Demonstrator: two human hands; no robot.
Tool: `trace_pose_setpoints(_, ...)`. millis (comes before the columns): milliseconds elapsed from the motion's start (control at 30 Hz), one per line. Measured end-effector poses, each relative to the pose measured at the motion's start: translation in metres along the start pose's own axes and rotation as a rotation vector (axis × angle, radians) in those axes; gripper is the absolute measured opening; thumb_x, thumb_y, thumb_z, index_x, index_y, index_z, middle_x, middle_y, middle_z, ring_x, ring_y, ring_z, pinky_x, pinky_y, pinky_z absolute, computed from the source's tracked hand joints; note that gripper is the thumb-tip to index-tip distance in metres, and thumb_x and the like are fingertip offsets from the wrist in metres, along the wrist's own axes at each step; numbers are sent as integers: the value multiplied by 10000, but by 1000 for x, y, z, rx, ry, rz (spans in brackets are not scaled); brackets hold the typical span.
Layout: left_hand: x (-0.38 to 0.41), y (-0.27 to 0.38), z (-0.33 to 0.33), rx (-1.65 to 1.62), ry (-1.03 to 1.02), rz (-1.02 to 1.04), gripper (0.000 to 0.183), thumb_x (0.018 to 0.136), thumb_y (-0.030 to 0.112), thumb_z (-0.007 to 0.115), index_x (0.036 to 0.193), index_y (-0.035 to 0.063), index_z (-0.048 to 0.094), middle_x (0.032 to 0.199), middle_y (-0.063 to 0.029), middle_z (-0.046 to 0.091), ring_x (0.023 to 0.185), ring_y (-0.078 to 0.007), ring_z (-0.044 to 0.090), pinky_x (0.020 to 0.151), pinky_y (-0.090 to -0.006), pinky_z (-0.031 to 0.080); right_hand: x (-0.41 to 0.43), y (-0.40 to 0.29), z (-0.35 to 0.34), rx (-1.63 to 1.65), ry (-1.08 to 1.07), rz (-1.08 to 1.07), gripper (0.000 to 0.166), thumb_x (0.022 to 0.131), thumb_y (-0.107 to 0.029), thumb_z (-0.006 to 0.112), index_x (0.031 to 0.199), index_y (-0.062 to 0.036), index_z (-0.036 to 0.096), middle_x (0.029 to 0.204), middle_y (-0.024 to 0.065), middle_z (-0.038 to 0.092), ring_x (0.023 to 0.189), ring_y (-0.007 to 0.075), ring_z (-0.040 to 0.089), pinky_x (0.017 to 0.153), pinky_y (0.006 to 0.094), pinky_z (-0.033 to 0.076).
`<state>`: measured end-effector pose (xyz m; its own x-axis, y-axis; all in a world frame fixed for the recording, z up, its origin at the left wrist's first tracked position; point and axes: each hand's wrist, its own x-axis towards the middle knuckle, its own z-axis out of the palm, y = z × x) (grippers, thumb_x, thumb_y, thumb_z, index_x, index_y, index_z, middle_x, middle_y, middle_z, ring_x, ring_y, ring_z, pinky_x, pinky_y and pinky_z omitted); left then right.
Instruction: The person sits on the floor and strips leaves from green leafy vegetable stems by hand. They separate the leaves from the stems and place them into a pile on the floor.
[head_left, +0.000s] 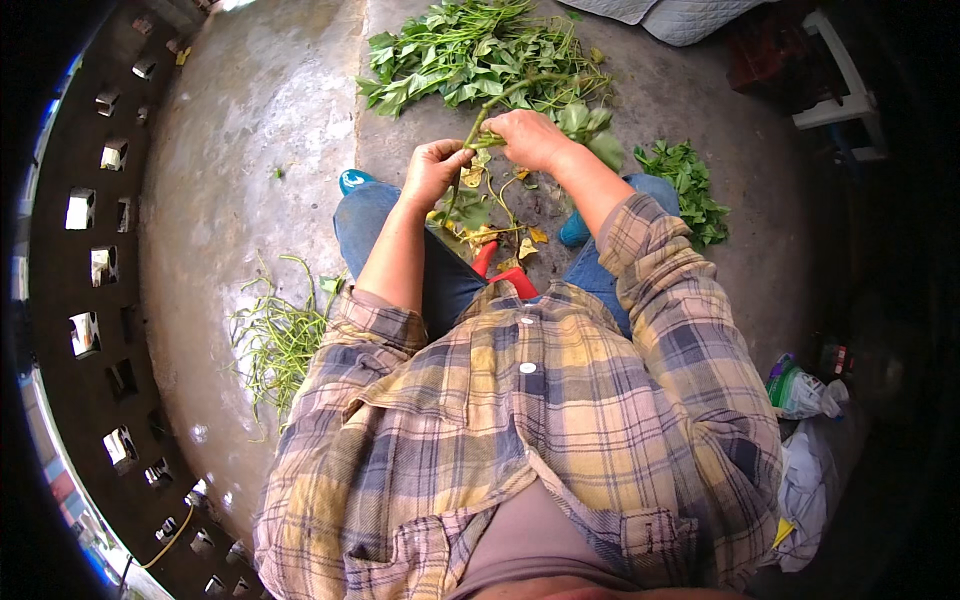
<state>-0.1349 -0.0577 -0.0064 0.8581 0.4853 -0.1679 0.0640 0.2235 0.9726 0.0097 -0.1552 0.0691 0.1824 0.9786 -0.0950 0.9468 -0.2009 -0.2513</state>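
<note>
My left hand (437, 171) pinches a green leafy vine stem (480, 124) between thumb and fingers. Close beside it, my right hand (529, 139) is closed around green stalks of the vine, with blurred leaves hanging to its right. Beyond both hands lies a large heap of leafy vines (480, 64) on the concrete floor. Yellowed leaves (528, 247) and thin stems are scattered below the hands, between my knees. A pile of bare green stems (281, 337) lies at the left, and a small heap of picked green leaves (690, 191) lies beyond my right knee.
Part of a red plastic object (514, 279) shows between my legs. A perforated block wall (112, 300) runs along the left. At the far right stand a white plastic frame (844, 112) and a dark red object. Plastic bags (806, 480) lie at the lower right; grey quilted fabric (690, 19) is at the top.
</note>
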Motion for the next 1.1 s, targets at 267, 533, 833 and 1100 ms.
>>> trace_pose_setpoints(267,-1,4,-9,-169,64,-20,157,828,195,559,825,43,596,612,46,510,461,-19,360,404,-172,261,-24,59,-20,-109,-57,225,226,732,-187,617,958,-173,619,871,100,618,821,265,590,727,397,467)
trace_pose_setpoints(533,-2,9,-15,-500,-91,4,151,850,212,526,868,64,548,669,33,491,435,-17,302,396,-152,233,-11,17,34,634,-68,152,271,780,-296,601,982,-116,622,906,85,635,807,191,603,756,308,458)
trace_pose_setpoints(833,-2,6,-10,-310,36,38,164,810,170,585,912,43,565,691,8,545,469,-41,406,403,-170,304,-11,-24,27,371,80,52,185,717,-179,594,889,-111,611,822,154,607,777,328,577,695,386,466)
trace_pose_setpoints(1100,3,-1,-6,-62,17,-24,219,775,130,623,928,-15,565,709,-32,581,532,-76,493,444,-191,389,-10,-19,21,-158,92,-80,96,696,-115,541,774,-108,596,778,88,605,811,259,573,680,378,478)
